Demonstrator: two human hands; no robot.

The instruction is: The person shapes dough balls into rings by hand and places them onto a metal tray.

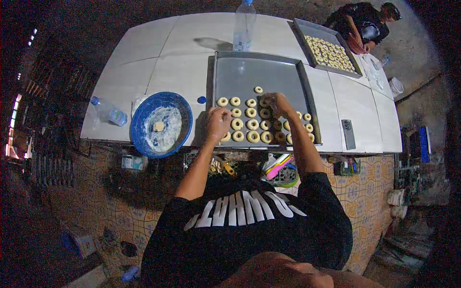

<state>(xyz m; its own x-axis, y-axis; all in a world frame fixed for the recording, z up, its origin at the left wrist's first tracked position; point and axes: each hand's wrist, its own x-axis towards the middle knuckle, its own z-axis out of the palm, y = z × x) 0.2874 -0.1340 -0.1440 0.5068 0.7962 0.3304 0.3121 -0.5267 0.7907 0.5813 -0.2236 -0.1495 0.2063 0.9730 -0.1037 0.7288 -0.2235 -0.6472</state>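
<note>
A grey metal tray (259,67) lies before me with rows of ring-shaped pieces of pale dough across its near half. My left hand (219,122) is over the left edge of the tray, its fingers curled in among the leftmost dough rings (222,102). My right hand (277,104) reaches over the upper rows, fingers bunched and pointing down, in shadow. What either hand grips, if anything, is hidden. A single dough ring (258,90) sits farther up the tray, just left of my right hand.
Left of the tray stands a blue basin (186,122) with white flour and a dough lump (158,126). Water bottles (245,26) and a phone (348,134) are on the tiled table (331,105). A second tray (331,50) of rings lies near another person (362,24) at far right.
</note>
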